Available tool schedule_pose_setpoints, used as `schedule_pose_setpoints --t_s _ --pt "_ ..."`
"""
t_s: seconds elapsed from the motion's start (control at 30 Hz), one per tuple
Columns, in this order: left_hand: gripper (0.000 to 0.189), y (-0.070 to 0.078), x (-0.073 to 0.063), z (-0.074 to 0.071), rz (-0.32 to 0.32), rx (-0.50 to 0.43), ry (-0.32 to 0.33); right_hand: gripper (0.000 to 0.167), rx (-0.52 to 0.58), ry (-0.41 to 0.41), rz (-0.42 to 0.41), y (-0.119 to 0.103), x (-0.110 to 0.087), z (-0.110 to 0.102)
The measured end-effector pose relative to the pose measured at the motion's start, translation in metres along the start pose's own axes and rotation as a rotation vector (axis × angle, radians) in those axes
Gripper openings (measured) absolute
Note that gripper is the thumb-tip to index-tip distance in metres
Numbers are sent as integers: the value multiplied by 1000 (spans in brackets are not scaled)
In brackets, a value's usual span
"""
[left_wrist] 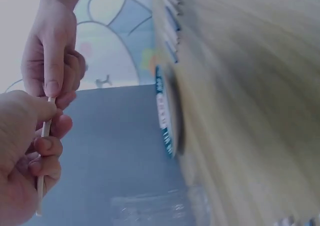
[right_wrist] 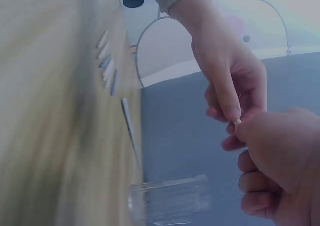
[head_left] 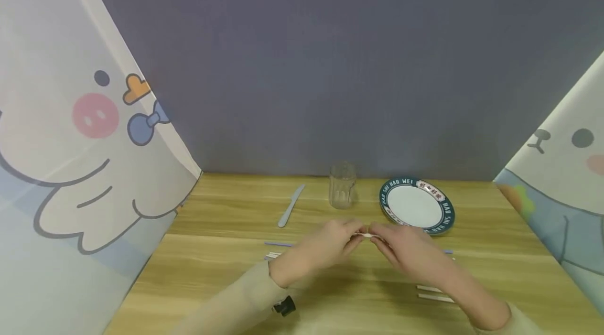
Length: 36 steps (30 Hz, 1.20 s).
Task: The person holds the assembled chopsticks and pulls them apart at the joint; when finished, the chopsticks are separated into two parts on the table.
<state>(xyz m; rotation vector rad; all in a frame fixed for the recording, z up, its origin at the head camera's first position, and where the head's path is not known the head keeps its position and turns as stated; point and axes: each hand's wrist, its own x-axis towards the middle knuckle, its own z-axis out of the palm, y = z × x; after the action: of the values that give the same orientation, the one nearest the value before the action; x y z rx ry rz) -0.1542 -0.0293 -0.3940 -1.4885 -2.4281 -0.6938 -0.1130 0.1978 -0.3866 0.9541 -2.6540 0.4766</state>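
A thin white stick is pinched between the fingers of both hands, held above the table. In the head view my left hand comes from the left and my right hand from the right, their fingertips almost meeting at the stick. The left wrist view shows the stick running along the left hand's curled fingers, its far end pinched by the right hand. Only a small tip of the stick shows in the right wrist view, between the left hand and the right thumb.
Behind the hands stand a clear glass, a table knife and a white plate with a dark green rim. White sticks and a blue stick lie on the wooden table at both sides. Printed cloth walls enclose it.
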Motion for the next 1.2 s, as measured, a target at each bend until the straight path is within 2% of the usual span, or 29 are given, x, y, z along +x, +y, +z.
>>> schedule_pose_setpoints --t_s 0.1,0.23,0.27,0.33,0.4,0.47,0.67,0.87,1.1,1.2 --pt "11 -1 -3 -9 -4 129 75 27 -19 4 -61 1 11 -5" --pt "10 -6 -7 -18 -2 226 120 29 26 -30 -82 -3 22 -9" --pt "9 -8 -8 -20 2 228 124 30 37 -37 -75 -4 25 -10" --pt "6 -10 -10 -23 9 167 115 30 50 -38 -70 -6 29 -11" --pt "8 -11 -12 -27 20 107 105 30 40 -26 -74 -7 32 -11" --pt "12 -13 -14 -30 29 90 110 28 18 -13 -74 -7 34 -11" --pt "15 -14 -16 -31 76 170 140 25 8 -18 -81 -4 37 -12" --pt "10 -12 -19 -33 113 152 146 29 49 -2 -173 1 35 -14" --pt "10 -10 -16 -29 148 218 191 28 64 30 -195 3 31 -15" --pt "10 -9 -15 -30 156 210 189 27 68 26 -199 3 30 -16"
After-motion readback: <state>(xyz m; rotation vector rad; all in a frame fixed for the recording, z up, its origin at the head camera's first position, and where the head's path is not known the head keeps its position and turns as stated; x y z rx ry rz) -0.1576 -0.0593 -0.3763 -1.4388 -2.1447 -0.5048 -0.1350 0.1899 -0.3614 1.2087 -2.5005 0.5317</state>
